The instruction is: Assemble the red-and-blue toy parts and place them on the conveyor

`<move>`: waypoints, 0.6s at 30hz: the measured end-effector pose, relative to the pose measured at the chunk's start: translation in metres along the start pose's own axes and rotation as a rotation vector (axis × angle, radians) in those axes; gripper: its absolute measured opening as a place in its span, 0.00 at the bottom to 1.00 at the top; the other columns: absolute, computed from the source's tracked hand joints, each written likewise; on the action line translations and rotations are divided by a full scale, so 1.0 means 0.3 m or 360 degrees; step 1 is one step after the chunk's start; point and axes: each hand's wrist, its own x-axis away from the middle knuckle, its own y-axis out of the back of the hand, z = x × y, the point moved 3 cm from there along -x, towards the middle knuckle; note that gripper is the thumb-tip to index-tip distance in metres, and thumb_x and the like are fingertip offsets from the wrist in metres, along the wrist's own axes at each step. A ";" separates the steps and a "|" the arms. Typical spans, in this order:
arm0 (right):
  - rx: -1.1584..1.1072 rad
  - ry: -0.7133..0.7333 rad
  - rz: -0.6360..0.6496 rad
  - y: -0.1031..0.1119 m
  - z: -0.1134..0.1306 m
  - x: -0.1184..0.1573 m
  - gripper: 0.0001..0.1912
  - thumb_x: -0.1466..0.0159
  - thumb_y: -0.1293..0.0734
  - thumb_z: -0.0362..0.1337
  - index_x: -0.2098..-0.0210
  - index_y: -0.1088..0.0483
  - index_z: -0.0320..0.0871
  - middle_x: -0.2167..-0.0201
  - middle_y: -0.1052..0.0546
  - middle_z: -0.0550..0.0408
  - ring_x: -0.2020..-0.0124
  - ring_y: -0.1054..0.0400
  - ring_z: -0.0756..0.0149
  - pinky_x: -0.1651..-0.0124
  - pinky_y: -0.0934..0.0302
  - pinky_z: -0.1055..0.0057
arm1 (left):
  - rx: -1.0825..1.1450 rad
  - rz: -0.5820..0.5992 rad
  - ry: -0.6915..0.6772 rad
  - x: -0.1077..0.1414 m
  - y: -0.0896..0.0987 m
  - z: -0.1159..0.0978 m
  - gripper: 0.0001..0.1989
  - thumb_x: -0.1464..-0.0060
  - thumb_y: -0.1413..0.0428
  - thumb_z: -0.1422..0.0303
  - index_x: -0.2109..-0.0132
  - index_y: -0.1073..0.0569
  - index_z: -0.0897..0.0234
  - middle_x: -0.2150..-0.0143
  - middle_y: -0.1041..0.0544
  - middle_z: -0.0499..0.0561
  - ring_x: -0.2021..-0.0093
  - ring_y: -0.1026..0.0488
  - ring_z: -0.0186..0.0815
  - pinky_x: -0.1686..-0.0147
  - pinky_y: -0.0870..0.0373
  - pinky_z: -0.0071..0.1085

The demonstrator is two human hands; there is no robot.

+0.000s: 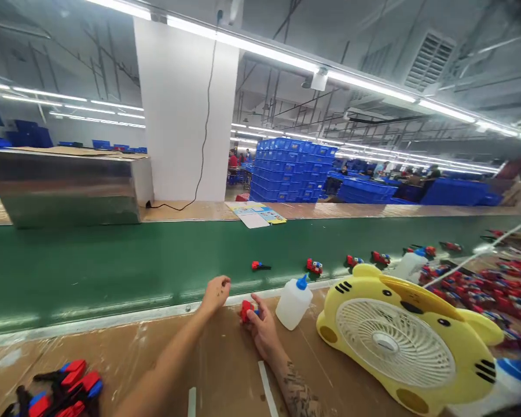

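Note:
My right hand [263, 331] grips a small red and blue plastic toy part [246, 311] between thumb and fingers, just above the cardboard-covered bench. To its left, my left hand [216, 293] hovers by the metal edge of the green conveyor belt, its fingers curled in; anything inside them is hidden. A red toy part with a black rod [260, 266] lies on the belt beyond both hands. Right of my right hand stands a white squeeze bottle [294, 304] with a blue tip. A pile of red, blue and black toy parts [65, 388] sits at the lower left.
A yellow animal-faced fan [388, 341] occupies the right of the bench. Several red toy parts [314, 266] are spaced along the green belt [113, 260], with a large heap [499, 289] at far right. Booklets [258, 215] lie on the far ledge, before stacked blue crates [289, 168].

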 end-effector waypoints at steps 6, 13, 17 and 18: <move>-0.0239 -0.0023 -0.0046 0.025 -0.034 -0.048 0.32 0.56 0.20 0.37 0.52 0.29 0.42 0.67 0.23 0.58 0.68 0.31 0.69 0.63 0.38 0.72 | -0.0291 0.0478 -0.0217 -0.493 -0.264 -0.163 0.17 0.38 0.42 0.63 0.45 0.30 0.66 0.44 0.29 0.58 0.47 0.29 0.44 0.47 0.30 0.48; -0.0291 -0.0058 -0.0025 0.017 -0.033 -0.066 0.31 0.60 0.20 0.36 0.56 0.29 0.42 0.69 0.22 0.58 0.69 0.31 0.66 0.65 0.39 0.70 | -0.0144 0.0614 -0.0065 -0.575 -0.412 -0.228 0.12 0.38 0.43 0.64 0.52 0.27 0.66 0.50 0.26 0.55 0.52 0.27 0.40 0.51 0.27 0.42; -0.0246 -0.0040 -0.0047 0.014 -0.018 -0.058 0.31 0.61 0.20 0.33 0.58 0.28 0.43 0.69 0.22 0.60 0.68 0.30 0.67 0.61 0.38 0.69 | 0.0272 0.0502 0.0171 -0.483 -0.247 -0.166 0.10 0.39 0.42 0.65 0.57 0.28 0.68 0.59 0.25 0.52 0.60 0.26 0.37 0.59 0.26 0.36; -0.0240 -0.0031 -0.0053 0.012 -0.012 -0.055 0.30 0.61 0.20 0.32 0.58 0.28 0.43 0.69 0.22 0.60 0.68 0.30 0.67 0.60 0.38 0.70 | 0.0416 0.0468 0.0230 -0.431 -0.184 -0.135 0.09 0.40 0.42 0.66 0.58 0.29 0.68 0.61 0.25 0.52 0.62 0.26 0.35 0.61 0.26 0.35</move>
